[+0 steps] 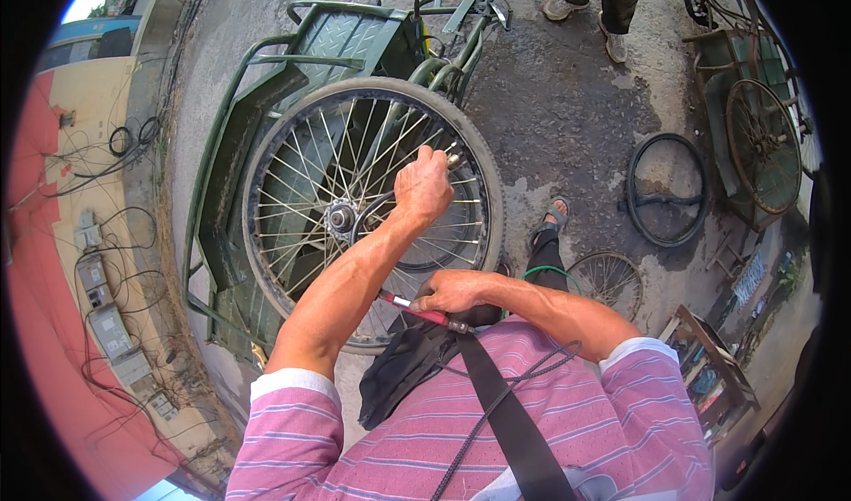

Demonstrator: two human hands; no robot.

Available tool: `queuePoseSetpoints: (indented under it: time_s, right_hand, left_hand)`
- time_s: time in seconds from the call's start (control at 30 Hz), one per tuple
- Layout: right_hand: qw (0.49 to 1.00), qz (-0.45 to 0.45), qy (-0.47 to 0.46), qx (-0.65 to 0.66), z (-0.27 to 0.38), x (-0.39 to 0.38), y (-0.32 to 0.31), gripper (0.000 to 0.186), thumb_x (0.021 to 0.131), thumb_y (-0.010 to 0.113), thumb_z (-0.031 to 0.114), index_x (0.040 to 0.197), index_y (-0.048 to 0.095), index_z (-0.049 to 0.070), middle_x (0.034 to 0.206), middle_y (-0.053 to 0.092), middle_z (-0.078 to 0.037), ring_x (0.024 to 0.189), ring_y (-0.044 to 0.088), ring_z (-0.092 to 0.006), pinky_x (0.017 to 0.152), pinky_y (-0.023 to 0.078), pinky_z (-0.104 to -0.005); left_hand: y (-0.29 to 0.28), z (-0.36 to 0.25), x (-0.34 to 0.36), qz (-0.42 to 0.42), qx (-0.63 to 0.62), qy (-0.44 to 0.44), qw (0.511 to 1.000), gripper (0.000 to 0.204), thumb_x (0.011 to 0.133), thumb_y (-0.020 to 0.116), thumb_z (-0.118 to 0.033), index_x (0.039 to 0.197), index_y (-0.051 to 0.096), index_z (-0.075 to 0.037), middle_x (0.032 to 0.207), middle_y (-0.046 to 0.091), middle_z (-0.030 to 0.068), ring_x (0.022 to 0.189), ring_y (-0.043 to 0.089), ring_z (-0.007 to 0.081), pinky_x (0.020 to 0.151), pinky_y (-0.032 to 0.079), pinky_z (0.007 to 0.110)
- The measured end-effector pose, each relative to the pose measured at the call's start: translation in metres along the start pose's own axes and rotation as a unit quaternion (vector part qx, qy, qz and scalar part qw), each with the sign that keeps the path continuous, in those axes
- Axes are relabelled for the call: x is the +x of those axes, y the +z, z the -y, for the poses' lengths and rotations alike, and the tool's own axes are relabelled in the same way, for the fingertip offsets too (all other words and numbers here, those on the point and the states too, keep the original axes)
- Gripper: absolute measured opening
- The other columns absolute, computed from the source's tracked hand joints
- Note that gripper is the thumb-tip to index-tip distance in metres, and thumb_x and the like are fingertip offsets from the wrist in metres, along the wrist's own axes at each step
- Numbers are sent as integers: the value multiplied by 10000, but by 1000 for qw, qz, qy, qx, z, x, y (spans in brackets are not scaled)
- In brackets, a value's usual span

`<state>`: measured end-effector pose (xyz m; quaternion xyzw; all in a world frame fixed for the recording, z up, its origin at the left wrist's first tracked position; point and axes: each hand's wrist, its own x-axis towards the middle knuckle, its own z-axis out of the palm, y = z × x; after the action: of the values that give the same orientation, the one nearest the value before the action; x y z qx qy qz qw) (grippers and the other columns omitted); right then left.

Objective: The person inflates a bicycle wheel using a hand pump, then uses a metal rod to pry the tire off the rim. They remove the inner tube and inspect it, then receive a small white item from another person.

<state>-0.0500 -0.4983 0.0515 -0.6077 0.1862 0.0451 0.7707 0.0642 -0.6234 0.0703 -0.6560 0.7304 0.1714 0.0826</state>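
A large spoked wheel (292,146) with a grey tyre stands upright on a green cart (346,40), tipped on its side. My left hand (424,184) is raised and closed on a small metal part at the wheel's inner rim, right of the hub (340,217). My right hand (448,291) sits low near my chest, gripping a red-handled tool (417,309) that points left. A black strap (510,412) crosses my pink striped shirt.
A loose black tyre (667,189) lies on the stained concrete at right. A small spoked wheel (607,279) rests near my sandalled foot (554,217). Another rusty cart (753,120) stands far right. A person's feet (585,9) are at the top. A wooden crate (709,368) sits at lower right.
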Motion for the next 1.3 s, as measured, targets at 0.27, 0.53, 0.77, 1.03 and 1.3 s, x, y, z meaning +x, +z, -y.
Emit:
queuePoseSetpoints:
  time_s: [0.27, 0.53, 0.77, 1.03, 1.3]
  right_hand:
    - [1000, -1, -3, -8, 0, 0, 0, 588, 990, 573, 538, 1129, 765, 0, 979, 749, -258, 933, 709, -381, 871, 523, -488]
    - [1000, 0, -11, -19, -3, 2, 0, 588, 999, 560, 540, 1118, 767, 3, 953, 745, -252, 916, 707, -386, 861, 523, -498]
    - [1000, -7, -21, -13, -5, 2, 3, 566, 996, 562, 528, 1098, 766, 11, 936, 744, -240, 899, 706, -381, 855, 522, -499]
    - [1000, -6, -23, -17, -5, 3, 2, 534, 989, 568, 522, 1086, 772, 39, 948, 746, -243, 899, 705, -382, 858, 519, -500]
    - [1000, 3, -10, -17, -5, 4, 1, 559, 985, 577, 529, 1091, 771, 15, 978, 752, -242, 934, 712, -385, 877, 525, -493]
  left_hand:
    - [0, -1, 0, -10, 5, 6, 1000, 183, 837, 662, -59, 1011, 677, -4, 1096, 627, 230, 905, 712, 455, 783, 581, 545]
    - [0, -1, 0, -9, 2, 4, 1000, 187, 830, 666, -58, 1009, 679, -5, 1092, 628, 229, 899, 713, 453, 787, 580, 541]
    - [-2, -2, -1, -4, 3, 3, 1000, 202, 815, 672, -50, 1012, 673, -4, 1089, 630, 229, 910, 710, 452, 800, 577, 541]
    - [-1, -2, 0, -1, 10, 4, 1000, 210, 810, 676, -49, 1016, 670, -5, 1083, 629, 223, 912, 708, 449, 799, 577, 539]
    - [-2, -3, 0, -7, 5, 4, 1000, 168, 829, 665, -58, 988, 672, -6, 1077, 626, 222, 902, 708, 450, 786, 574, 545]
